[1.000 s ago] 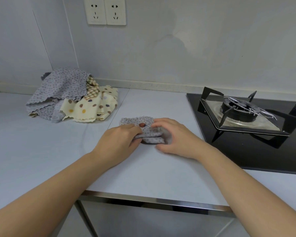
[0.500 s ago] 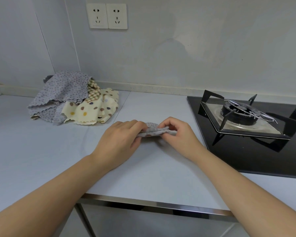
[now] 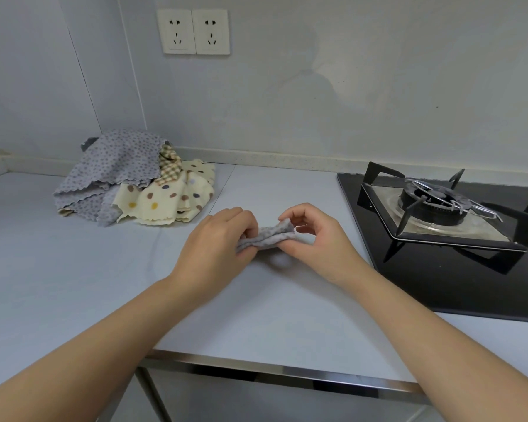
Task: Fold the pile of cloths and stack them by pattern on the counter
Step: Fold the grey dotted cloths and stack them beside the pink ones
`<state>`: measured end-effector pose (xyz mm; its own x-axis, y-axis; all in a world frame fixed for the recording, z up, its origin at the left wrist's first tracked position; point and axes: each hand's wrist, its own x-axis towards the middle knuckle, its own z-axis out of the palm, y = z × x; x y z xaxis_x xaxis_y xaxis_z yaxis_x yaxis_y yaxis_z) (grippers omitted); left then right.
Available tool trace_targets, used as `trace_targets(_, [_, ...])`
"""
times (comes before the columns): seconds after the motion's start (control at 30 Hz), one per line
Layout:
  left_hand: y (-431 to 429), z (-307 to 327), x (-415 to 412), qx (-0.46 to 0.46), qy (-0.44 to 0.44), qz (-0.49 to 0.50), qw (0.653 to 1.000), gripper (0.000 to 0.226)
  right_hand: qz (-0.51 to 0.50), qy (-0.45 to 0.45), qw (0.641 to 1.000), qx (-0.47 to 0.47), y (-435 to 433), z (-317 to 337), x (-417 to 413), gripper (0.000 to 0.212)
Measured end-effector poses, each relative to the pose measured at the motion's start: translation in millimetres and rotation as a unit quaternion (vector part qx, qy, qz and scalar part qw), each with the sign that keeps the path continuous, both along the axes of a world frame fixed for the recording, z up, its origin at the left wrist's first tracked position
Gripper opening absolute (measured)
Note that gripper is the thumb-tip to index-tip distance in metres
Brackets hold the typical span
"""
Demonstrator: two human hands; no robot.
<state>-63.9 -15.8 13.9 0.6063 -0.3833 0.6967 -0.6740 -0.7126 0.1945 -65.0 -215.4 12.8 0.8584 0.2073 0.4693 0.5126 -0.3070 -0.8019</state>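
bare tabletop (image 3: 73, 284) around you, stove (image 3: 439, 226) hard right, both your hands, left hand (image 3: 217, 242) and right hand (image 3: 314, 239), pinching the folded grey cloth (image 3: 272, 237) just above it

Folded cloth (image 3: 269, 237): grey, small darker dots, probably brownish, too fine to call. Pile (image 3: 134, 181): top cloth (image 3: 119, 166) grey with similar small dots; checked cloth (image 3: 168, 170) tan and cream; spotted cloth (image 3: 168, 205) cream with big brown, yellow and blue-grey dots. Table (image 3: 73, 269) pale grey-white. Hob (image 3: 439, 293) black glass, black pan supports (image 3: 375, 181), dark burner (image 3: 430, 205). Sockets (image 3: 195, 32) white, wall (image 3: 348, 86) pale grey.
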Motion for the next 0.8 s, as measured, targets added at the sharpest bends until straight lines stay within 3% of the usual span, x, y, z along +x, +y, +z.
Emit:
trace_targets(0.1, [-1.2,1.7,-0.9,-0.015,0.018,-0.013,1.000,0.018,0.009,0.002,1.000,0.005,0.2,-0.1,-0.5,0.008])
trace_targets(0.23, [-4.4,3.5,-5.6,-0.025,0.040,-0.020,0.999,0.025,0.025,-0.010,1.000,0.014,-0.1,1.2,1.4,0.007])
trace_targets(0.37, [-7.8,7.6,-7.5,-0.054,0.037,-0.051,0.997,0.018,0.058,0.010,0.996,0.068,0.3,1.3,0.7,0.014])
trace_targets(0.57, [-8.9,6.6,-9.2,-0.116,0.081,-0.055,0.988,0.021,0.064,0.020,0.996,0.053,0.6,3.1,0.8,0.017])
trace_targets(0.67, [-8.1,7.9,-9.8,-0.092,0.076,-0.051,0.991,0.019,0.060,0.028,0.996,0.065,1.0,1.9,1.6,0.012])
trace_targets(0.8, [-7.7,10.2,-9.1,-0.068,0.053,-0.069,0.994,0.019,0.065,0.026,0.994,0.085,-1.5,0.9,3.9,0.022])
